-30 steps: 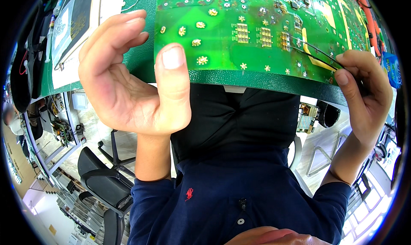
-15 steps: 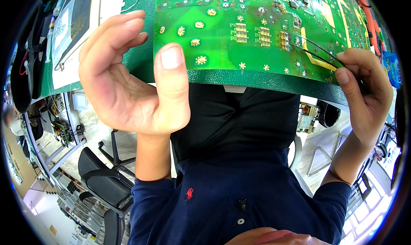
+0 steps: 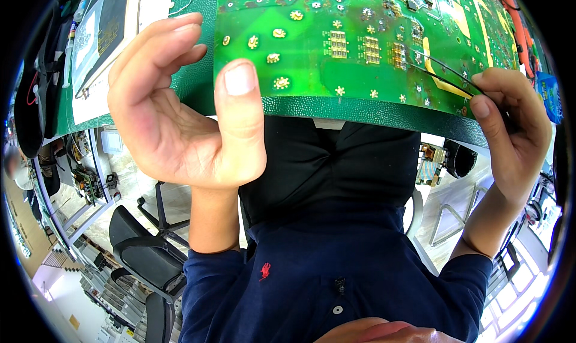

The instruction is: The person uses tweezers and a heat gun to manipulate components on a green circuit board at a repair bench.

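Note:
A large green circuit board [image 3: 288, 61] lies at the table's near edge, dotted with gold pads and small components. My right hand [image 3: 510, 112], at the board's right corner, pinches a pair of dark tweezers [image 3: 447, 73]. Their thin tips reach left over the board to a small cluster of chip components [image 3: 398, 56]; whether they touch it I cannot tell. My left hand [image 3: 186, 109] is raised by the board's left edge, palm toward me, fingers curled loosely and thumb apart. Nothing shows in it.
A green textured mat [image 3: 360, 110] covers the table under the board. To the left lie papers with a dark printed sheet [image 3: 108, 34] and a syringe-like tube [image 3: 69, 55]. Orange-red handles or cables [image 3: 521, 34] and a blue packet [image 3: 548, 94] sit at far right. An office chair [image 3: 141, 241] stands behind left.
The tweezer tips have shifted slightly left and now come to the component cluster, spaced a little differently. My left hand has barely moved.

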